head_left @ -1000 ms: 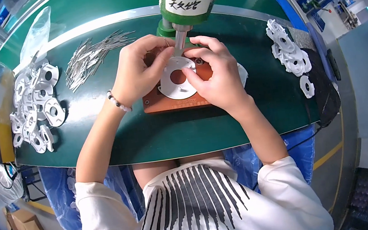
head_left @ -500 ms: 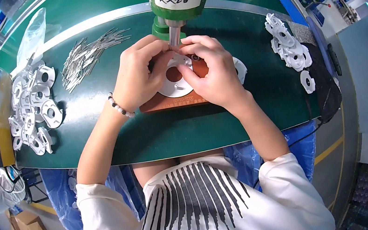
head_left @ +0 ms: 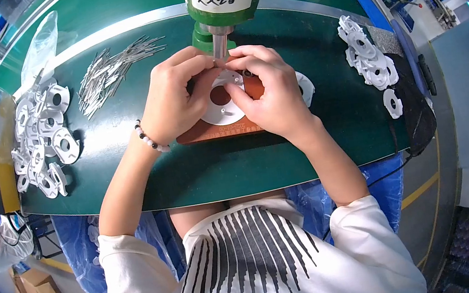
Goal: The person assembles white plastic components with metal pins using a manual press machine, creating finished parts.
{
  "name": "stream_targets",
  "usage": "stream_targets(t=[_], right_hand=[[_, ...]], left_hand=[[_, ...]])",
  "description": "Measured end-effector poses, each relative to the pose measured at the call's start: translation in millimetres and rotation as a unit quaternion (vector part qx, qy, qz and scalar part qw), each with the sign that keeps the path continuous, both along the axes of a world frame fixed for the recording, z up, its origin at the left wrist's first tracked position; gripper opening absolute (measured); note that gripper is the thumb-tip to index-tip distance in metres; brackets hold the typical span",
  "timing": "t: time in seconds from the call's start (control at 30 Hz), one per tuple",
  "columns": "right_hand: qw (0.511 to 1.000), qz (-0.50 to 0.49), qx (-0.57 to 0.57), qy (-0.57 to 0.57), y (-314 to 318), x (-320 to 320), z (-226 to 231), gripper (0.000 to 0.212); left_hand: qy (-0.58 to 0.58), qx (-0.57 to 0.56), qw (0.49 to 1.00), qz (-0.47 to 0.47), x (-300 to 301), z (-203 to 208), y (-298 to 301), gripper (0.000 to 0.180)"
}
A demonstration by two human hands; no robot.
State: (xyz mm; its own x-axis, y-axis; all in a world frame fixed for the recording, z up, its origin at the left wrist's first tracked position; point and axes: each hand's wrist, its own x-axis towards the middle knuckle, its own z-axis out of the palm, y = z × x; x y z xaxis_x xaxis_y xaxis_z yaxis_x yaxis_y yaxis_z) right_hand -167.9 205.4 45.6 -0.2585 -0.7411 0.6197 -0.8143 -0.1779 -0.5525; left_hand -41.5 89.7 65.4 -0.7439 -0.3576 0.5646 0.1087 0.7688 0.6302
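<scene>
A round white plastic part (head_left: pixel 223 115) with a large center hole lies on a reddish-brown block (head_left: pixel 200 135). Straight above its far edge is the metal ram (head_left: pixel 220 46) of a green press (head_left: pixel 225 11). My left hand (head_left: pixel 177 97) curls round the part's left side, its thumb and index finger closed just under the ram; whatever they pinch is hidden. From the right, my right hand (head_left: pixel 269 87) grips the same part, thumb lying on its surface and fingertips meeting the left ones. Another white part (head_left: pixel 306 88) shows partly behind my right hand.
White plastic parts (head_left: pixel 42 140) are heaped at the table's left, with thin metal pins (head_left: pixel 110 74) fanned out beside them. More white parts (head_left: pixel 368 55) form a row on the right, near a black cloth (head_left: pixel 419 114). A clear bag (head_left: pixel 44 47) stands at the far left.
The press head and the brown block appear slightly further left in the picture. My left wrist has shifted a little left; both hands keep almost the same grip at the white part.
</scene>
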Motion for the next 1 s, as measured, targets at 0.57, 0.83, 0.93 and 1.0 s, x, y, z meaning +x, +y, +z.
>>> stream_targets(t=[0.57,0.83,0.93,1.0], right_hand=[[1.000,-0.010,-0.002,-0.009,-1,1,1,0.016],[0.999,-0.010,0.012,-0.045,-3,-2,-3,0.042],[0.998,0.001,0.013,-0.062,-4,-2,-4,0.049],[0.998,0.002,0.028,-0.051,-4,-3,-5,0.047]], left_hand=[[-0.033,-0.006,0.999,0.005,0,5,-3,0.010],[-0.034,-0.006,0.999,-0.005,-1,4,-6,0.010],[-0.032,-0.008,0.999,-0.015,-1,4,-8,0.008],[-0.032,-0.004,0.999,-0.021,-2,3,-10,0.009]])
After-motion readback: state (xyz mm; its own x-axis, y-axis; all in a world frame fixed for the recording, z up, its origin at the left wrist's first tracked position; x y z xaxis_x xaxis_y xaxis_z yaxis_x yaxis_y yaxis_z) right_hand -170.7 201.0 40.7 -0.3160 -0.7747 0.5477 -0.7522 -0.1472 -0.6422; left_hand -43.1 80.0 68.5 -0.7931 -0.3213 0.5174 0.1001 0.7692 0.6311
